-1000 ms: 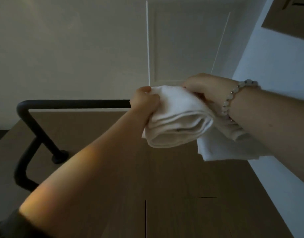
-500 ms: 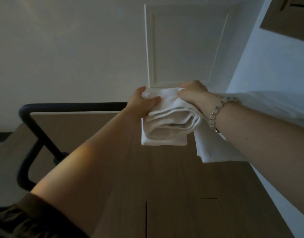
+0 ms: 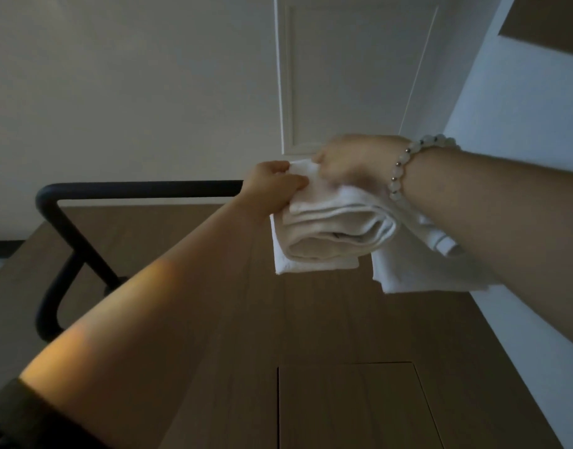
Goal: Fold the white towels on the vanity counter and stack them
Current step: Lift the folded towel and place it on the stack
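White cloth folded in several layers: a towel (image 3: 333, 234) in both hands over the wooden vanity counter (image 3: 311, 325), toward its far end. Left hand (image 3: 272, 186) curled round the towel's left edge, thumb on top. Right hand (image 3: 353, 160), blurred, fingers bent and pinching the upper layer at the far edge, pale bead bracelet (image 3: 400, 170) on the wrist. Impossible to tell whether resting on the wood or lifted clear. Second white towel (image 3: 414, 273) flat just beside, partly under the right forearm, by the white wall (image 3: 505, 157). Black metal rail (image 3: 132, 189) along the counter's left side.
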{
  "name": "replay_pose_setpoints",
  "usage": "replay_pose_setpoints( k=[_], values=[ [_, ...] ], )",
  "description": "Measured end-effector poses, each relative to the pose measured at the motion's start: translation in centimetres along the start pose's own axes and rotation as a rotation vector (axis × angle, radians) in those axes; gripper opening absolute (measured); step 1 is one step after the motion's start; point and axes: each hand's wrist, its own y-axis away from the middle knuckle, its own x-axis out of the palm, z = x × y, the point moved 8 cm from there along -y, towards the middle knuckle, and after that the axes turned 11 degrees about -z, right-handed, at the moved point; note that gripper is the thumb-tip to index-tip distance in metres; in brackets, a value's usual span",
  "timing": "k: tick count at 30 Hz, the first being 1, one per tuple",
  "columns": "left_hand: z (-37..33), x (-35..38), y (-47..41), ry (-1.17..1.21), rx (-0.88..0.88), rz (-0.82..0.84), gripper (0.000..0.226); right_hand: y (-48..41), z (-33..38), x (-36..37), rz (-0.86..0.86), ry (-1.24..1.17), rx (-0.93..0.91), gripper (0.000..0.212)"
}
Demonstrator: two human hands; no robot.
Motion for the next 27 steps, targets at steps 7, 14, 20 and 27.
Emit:
replay_pose_setpoints(
  k=[7,14,20,27],
  values=[
    [6.4,-5.7,0.4,0.094,-0.097,-0.350,0.018,0.6,0.5,1.4,0.104,-0.065,-0.077,0.046],
    [15.5,0.4,4.3,0.157,-0.444,0.103,0.101,0.4,0.4,1.6,0.103,-0.151,-0.070,0.047],
    [14.2,1.5,3.8,0.384,-0.253,0.044,0.086,0.6,0.3,1.9,0.126,-0.176,-0.073,0.047],
    [8.3,0.0,7.6,0.495,-0.013,0.275,0.055,0.1,0.1,2.5,0.054,-0.182,-0.044,0.050]
  ],
)
